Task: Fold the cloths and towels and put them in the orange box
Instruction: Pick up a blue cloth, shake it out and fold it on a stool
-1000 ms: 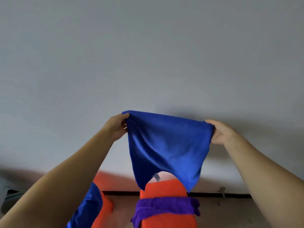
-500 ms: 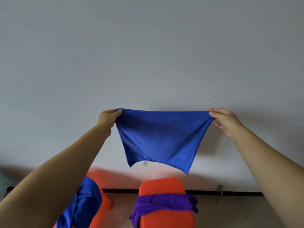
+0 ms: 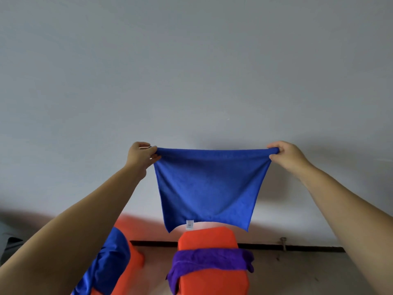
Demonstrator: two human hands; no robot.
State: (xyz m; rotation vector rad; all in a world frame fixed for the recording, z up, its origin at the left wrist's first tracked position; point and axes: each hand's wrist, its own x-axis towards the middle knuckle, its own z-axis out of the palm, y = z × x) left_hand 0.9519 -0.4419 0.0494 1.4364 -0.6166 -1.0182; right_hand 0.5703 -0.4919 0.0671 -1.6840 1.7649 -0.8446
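Note:
I hold a blue cloth up in the air, stretched flat in front of a pale wall. My left hand pinches its top left corner and my right hand pinches its top right corner. The cloth hangs down with a small white tag at its lower edge. Below it stands an orange box with a purple cloth draped across it. At the lower left another orange box has a second blue cloth hanging over it.
A pale grey wall fills most of the view. A dark strip runs along its base above a brownish surface, with a small metal hook at the right. A grey object shows at the far left edge.
Both hands have moved apart and pulled the blue cloth's top edge taut and level. The cloth now hangs flatter and wider, with its tag at the bottom.

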